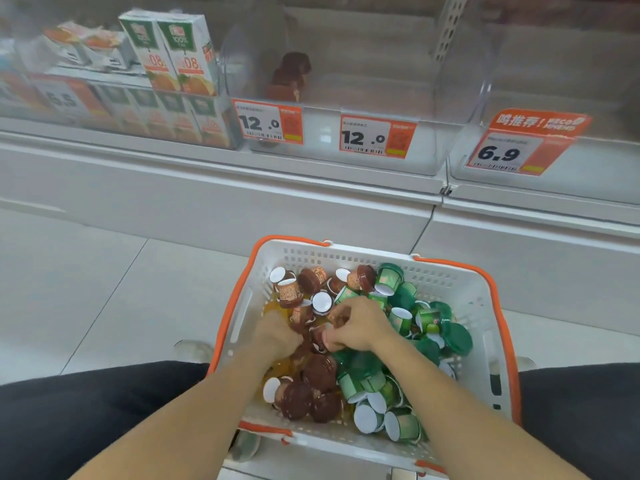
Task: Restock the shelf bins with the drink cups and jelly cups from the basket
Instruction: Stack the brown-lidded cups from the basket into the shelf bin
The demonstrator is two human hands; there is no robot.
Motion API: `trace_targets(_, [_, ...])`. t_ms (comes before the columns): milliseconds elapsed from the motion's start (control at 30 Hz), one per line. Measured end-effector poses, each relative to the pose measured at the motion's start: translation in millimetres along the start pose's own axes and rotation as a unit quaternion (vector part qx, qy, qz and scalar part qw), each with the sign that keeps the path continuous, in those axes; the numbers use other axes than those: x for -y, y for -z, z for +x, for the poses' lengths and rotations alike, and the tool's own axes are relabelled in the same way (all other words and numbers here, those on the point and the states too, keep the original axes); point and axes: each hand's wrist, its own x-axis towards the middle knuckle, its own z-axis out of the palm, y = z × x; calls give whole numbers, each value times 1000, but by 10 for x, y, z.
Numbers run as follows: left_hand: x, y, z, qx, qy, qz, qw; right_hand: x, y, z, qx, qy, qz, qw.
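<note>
A white basket [460, 292] with orange handles sits on the floor in front of me. Brown drink cups [320, 372] fill its left half, green drink cups [401, 318] its right half, and some yellow jelly cups [272, 310] show underneath at the left. My left hand [277, 336] is dug into the brown cups with its fingers curled down among them. My right hand [356, 325] is curled over brown cups in the middle of the basket. The clear shelf bin [346, 81] above holds a few brown cups [289, 76] at its back left.
Juice cartons [176, 50] are stacked on the shelf to the left. Price tags reading 12.0 [266, 123] and 6.9 [512, 150] hang on the bin fronts. Another clear bin [561, 98] is at the right. My dark-clothed knees flank the basket.
</note>
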Motion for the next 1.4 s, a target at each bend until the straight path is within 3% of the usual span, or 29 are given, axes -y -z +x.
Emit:
trace_targets(67, [-118, 311, 44, 58, 66, -213, 973, 42, 203, 20, 6, -51, 198, 979])
trace_targets(167, [-307, 857, -24, 149, 92, -353, 919, 169, 433, -47, 79, -87, 504, 856])
trace_targets(300, [-628, 1560, -199, 201, 27, -340, 919, 302, 712, 11, 124, -34, 619, 775])
trace_targets(433, [-792, 2040, -403, 235, -49, -305, 922, 588, 1116, -23, 145, 49, 645, 749])
trace_targets(533, [-796, 2144, -540, 257, -67, -314, 911, 860, 1457, -117, 150, 103, 632, 753])
trace_targets(633, [-749, 2133, -540, 265, -59, -353, 895, 1197, 1833, -161, 113, 135, 597, 783])
trace_targets(700, [-744, 2167, -496, 264, -61, -385, 882, 1469, 2089, -130, 22, 127, 543, 830])
trace_targets(800, [-781, 2218, -460, 241, -76, -450, 856, 1875, 2449, 60, -175, 82, 370, 909])
trace_targets(867, [-800, 2219, -432, 207, -79, -484, 847, 2088, 2617, 263, -232, 84, 249, 937])
trace_targets(933, [-779, 2231, -372, 175, -84, -496, 846, 2228, 2669, 505, -217, 82, 146, 962])
trace_targets(1033, [-704, 2273, -272, 161, -92, -484, 855, 2318, 2564, 765, -122, 3, -4, 992])
trace_targets(1167, [-717, 2279, -217, 186, -104, -470, 857, 2384, 2492, 931, -40, -48, -189, 980])
trace_targets(1300, [-750, 2285, -185, 205, -113, -464, 854, 2414, 2347, 1033, -3, -53, -246, 968])
trace_targets(1400, [-778, 2277, -197, 209, -117, -458, 856, 2411, 2299, 1049, 20, -52, -176, 983])
